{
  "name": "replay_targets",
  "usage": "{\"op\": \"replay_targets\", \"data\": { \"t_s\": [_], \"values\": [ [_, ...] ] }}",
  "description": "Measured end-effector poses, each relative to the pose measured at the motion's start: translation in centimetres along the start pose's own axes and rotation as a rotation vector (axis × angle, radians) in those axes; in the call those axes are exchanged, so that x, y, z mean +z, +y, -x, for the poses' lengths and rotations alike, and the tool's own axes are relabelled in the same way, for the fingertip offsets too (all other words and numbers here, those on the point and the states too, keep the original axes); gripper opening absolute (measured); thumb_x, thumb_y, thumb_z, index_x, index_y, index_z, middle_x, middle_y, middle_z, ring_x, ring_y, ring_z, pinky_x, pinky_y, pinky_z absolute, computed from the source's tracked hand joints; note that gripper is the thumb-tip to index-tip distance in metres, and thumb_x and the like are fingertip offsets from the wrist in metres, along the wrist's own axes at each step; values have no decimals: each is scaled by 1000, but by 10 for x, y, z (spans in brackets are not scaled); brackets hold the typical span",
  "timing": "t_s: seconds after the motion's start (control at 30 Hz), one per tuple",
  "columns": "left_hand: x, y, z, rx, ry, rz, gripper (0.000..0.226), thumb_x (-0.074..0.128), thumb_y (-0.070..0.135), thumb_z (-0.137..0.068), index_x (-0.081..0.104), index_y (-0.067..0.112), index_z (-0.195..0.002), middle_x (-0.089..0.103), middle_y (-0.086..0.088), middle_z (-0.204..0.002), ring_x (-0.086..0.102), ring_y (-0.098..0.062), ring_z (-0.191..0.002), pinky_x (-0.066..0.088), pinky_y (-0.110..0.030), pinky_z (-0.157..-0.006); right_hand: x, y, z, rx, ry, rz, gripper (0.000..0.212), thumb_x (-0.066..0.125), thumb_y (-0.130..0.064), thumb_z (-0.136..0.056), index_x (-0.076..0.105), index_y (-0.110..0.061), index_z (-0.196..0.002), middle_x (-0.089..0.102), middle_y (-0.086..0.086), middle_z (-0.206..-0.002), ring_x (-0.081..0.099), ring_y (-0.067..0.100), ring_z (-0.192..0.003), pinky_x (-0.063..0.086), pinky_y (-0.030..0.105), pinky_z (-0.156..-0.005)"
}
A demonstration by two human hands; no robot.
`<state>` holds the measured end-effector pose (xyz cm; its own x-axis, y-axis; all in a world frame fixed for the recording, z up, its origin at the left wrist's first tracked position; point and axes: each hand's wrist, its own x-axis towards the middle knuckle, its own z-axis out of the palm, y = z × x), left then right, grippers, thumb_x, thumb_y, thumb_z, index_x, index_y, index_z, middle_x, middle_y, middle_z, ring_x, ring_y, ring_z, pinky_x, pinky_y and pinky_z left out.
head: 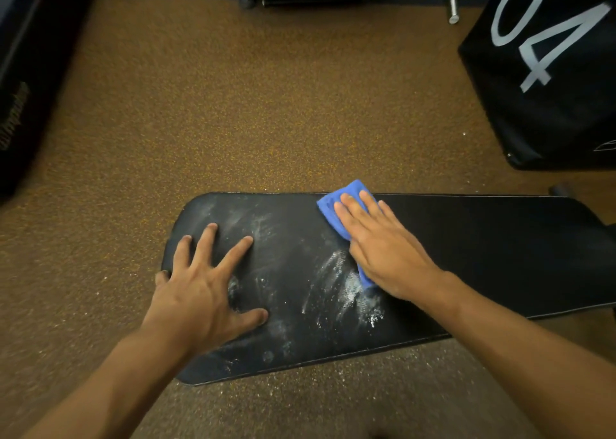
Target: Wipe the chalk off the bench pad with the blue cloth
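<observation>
Two hands, one blue cloth (333, 210), one bench pad (483, 255) across the lower frame. The left hand (203, 288) lies flat with fingers spread on the pad's rounded left end. The right hand (383, 248) presses the cloth down with straight fingers, centre frame, beside white chalk smears (346, 285). Upper right, a black box (550, 105) reads "04".

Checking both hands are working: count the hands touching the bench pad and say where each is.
2. The left hand rests flat, fingers spread, on the chalky end of the bench pad. The right hand presses the blue cloth near the far edge.
</observation>
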<state>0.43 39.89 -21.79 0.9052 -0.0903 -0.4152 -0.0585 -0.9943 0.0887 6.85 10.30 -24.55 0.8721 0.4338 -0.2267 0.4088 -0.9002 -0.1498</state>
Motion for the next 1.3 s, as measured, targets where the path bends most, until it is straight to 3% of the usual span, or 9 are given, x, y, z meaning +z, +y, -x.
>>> {"op": "replay_targets", "data": {
  "t_s": [0.17,0.33,0.4,0.6,0.8,1.03,1.2,1.3],
  "values": [
    [4,-1,-1,5,9,10,118,31,98,-46,-8,56,-149,-13,1,-164,-1,-36,-151,36,-64,-110,5,-27,-39,217,115,-60,65,24,-25,-97,16,-10,-159,15,7,-167,3,33,-154,6,50,-124],
    [2,-1,-2,-4,-3,24,116,46,96,-54,-8,57,-148,-14,2,-164,-2,-36,-151,35,-65,-111,11,-18,14,-47,45,-14,66,15,-29,-96,17,-12,-160,14,5,-168,2,28,-155,9,48,-125],
    [0,0,-1,-6,-9,20,115,51,94,-57,-8,56,-149,-15,2,-164,-3,-36,-151,33,-64,-112,8,-3,21,-55,14,9,69,12,-31,-94,15,-15,-160,12,3,-168,-1,26,-156,8,47,-125],
    [3,0,-2,-2,-2,23,116,48,95,-55,-6,56,-149,-13,3,-163,-1,-36,-150,35,-66,-110,11,-19,-23,276,143,-70,63,30,-24,-100,16,-12,-159,15,5,-168,1,31,-155,5,48,-125],
    [-1,1,-1,-10,-11,21,116,49,95,-56,-7,55,-149,-14,2,-164,-2,-36,-151,34,-65,-112,18,-15,47,-28,55,-31,64,15,-28,-98,14,-14,-160,11,3,-168,-2,25,-155,8,47,-126],
    [2,0,-2,-3,-15,18,116,45,96,-53,-7,56,-149,-12,1,-164,-2,-37,-150,33,-66,-112,18,-19,2,214,140,-41,67,19,-25,-95,16,-11,-160,13,6,-168,0,31,-155,6,49,-125],
    [0,0,-2,-8,-14,14,117,46,96,-53,-7,55,-150,-13,1,-164,-2,-37,-151,34,-66,-111,24,-15,57,-31,100,-8,62,19,-26,-99,19,-11,-159,15,5,-167,2,27,-155,10,48,-125],
    [-1,1,-1,-11,-25,3,117,48,95,-56,-9,56,-149,-16,2,-164,-3,-36,-151,34,-65,-112,24,8,68,-31,91,8,63,22,-26,-98,21,-14,-159,19,5,-167,5,25,-155,11,46,-124]
  ]
}}
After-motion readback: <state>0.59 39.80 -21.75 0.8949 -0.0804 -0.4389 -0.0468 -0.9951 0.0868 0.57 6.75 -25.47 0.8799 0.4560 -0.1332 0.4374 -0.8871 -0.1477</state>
